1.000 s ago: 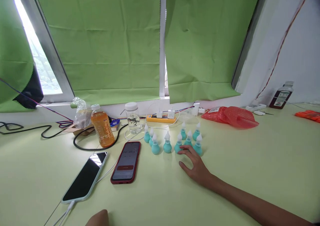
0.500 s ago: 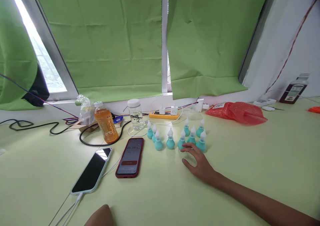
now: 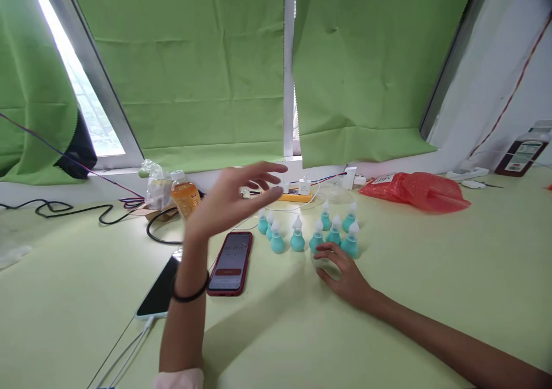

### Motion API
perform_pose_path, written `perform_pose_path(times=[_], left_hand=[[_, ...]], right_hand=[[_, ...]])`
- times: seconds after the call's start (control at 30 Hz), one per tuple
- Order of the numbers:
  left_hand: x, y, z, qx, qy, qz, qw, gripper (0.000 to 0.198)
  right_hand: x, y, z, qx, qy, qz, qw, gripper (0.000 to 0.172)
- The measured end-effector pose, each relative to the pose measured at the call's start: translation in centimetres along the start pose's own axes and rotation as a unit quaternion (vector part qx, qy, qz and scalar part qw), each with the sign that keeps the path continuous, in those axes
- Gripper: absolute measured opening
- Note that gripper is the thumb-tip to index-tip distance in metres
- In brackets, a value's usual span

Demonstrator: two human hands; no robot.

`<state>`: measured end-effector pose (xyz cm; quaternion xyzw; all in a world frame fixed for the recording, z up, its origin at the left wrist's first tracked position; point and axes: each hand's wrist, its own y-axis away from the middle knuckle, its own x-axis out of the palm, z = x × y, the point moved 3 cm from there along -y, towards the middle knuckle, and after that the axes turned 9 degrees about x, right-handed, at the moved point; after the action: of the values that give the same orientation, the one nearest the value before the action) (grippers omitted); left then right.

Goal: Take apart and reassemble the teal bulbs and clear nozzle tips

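Observation:
My left hand is raised above the table, fingers stretched out and apart, with nothing in it. A dark band circles its wrist. My right hand rests low over the table with its fingers loosely curved and apart; its fingertips are at the front of a teal squeeze bulb with a clear nozzle, and I cannot tell whether they touch it. Several like bulbs stand upright about it, among them a front right bulb, a middle bulb and a left bulb.
A red-cased phone showing a timer lies left of the bulbs. Beside it is a pale-cased phone on a cable. Behind stand an orange drink bottle, a yellow power strip and a red plastic bag.
My left hand has come up from the lower edge into the middle of the view, passing over the phones. My right hand stays by the same bulb. The view has shifted slightly.

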<state>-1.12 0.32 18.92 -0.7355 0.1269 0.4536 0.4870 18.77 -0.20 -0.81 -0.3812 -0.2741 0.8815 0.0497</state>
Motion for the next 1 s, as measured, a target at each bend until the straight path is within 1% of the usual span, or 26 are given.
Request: perform_pose_path(times=[0.07,0.13,0.2,0.23,0.3,0.33,0.4,0.5,0.7,0.87,0.93,1.0], left_hand=[[2.6,-0.9,1.2,-0.018,-0.075,0.059,0.995,0.040],[6.1,-1.7,2.5,-0.008,-0.106,0.137,0.985,0.049],[9.5,-2.3,3.5,0.025,-0.056,0.210,0.976,0.053],[10.8,-2.4,3.9,0.024,-0.033,0.233,0.972,0.055],[12.6,-2.4,4.5,-0.001,-0.025,0.274,0.961,0.056],[13.2,-2.3,4.7,-0.010,-0.027,0.291,0.956,0.055],[13.8,-2.2,4.9,-0.020,-0.031,0.305,0.952,0.047],[14.0,-2.2,5.2,-0.024,-0.032,0.290,0.956,0.036],[13.8,-2.4,5.7,-0.018,-0.050,0.251,0.966,0.032],[13.3,-2.5,5.8,-0.011,-0.067,0.228,0.971,0.027],[13.2,-2.5,6.0,-0.012,-0.068,0.229,0.971,0.026],[13.3,-2.4,6.3,-0.015,-0.062,0.244,0.968,0.026]], right_hand=[[0.0,0.0,0.0,-0.006,-0.003,-0.002,1.000,0.015],[-0.1,-0.1,0.2,-0.009,-0.006,-0.002,1.000,0.014],[-0.2,0.0,0.5,-0.011,-0.009,0.001,1.000,0.013],[-0.2,0.0,0.6,-0.012,-0.010,0.002,1.000,0.013],[-0.3,0.0,0.8,-0.015,-0.013,0.002,1.000,0.013],[-0.3,0.0,0.8,-0.017,-0.016,0.002,1.000,0.013],[-0.4,0.0,0.8,-0.020,-0.022,0.001,1.000,0.012],[-0.3,0.0,0.8,-0.018,-0.031,0.005,0.999,0.012],[-0.2,0.1,0.8,-0.016,-0.034,0.009,0.999,0.010],[-0.3,0.1,0.8,-0.017,-0.033,0.008,0.999,0.009],[-0.4,0.1,0.8,-0.020,-0.032,0.006,0.999,0.008],[-0.4,0.1,0.8,-0.022,-0.032,0.004,0.999,0.008]])
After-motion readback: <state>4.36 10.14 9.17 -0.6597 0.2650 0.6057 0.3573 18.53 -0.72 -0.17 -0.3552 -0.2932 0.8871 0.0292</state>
